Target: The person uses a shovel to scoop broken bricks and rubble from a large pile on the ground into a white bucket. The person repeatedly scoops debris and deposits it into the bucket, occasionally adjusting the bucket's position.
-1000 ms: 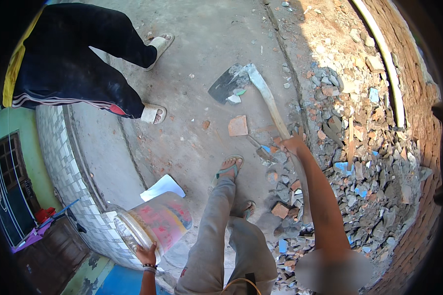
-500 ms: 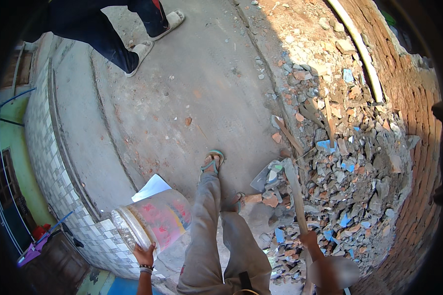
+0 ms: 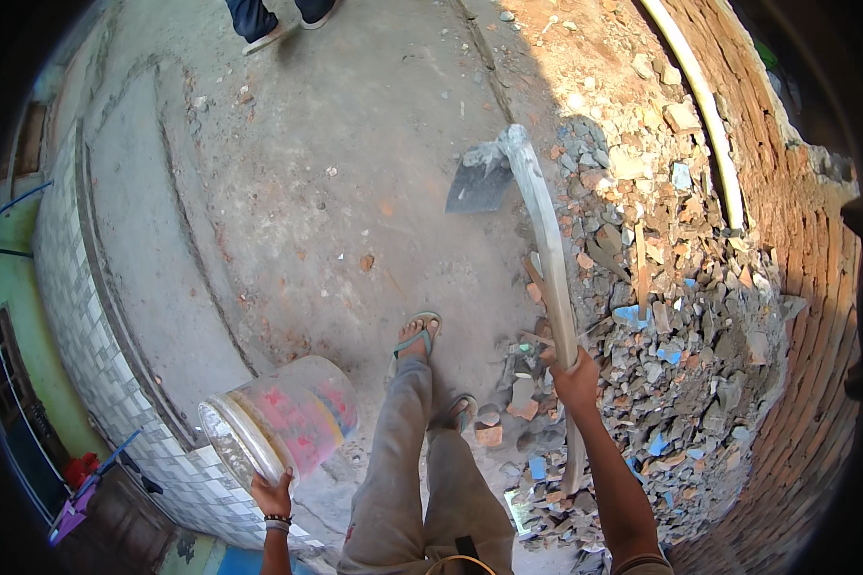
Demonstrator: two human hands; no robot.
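Observation:
My right hand (image 3: 577,379) grips the wooden handle of a hoe (image 3: 548,240) partway along its length. The hoe's wide grey blade (image 3: 479,182) is raised at the far end, pointing left over the concrete. In my left hand (image 3: 273,496) is the rim of a bucket (image 3: 307,412), a see-through plastic one with a pinkish-red print and a whitish, dirty rim. The bucket lies tilted, its mouth toward the lower left and its base toward my leg. What is inside it is hidden.
Along the right spreads a heap of broken rubble (image 3: 690,383) with blue-painted pieces, beside a brick wall (image 3: 815,287). A white pipe (image 3: 705,96) runs along that wall. At the far left a person (image 3: 268,21) stands. A tiled wall edge (image 3: 115,355) borders the left.
The hoe has swung up and away from the rubble, its blade now farther off. The bucket has shifted slightly left. The other person has moved farther away, and the white sheet behind the bucket no longer shows.

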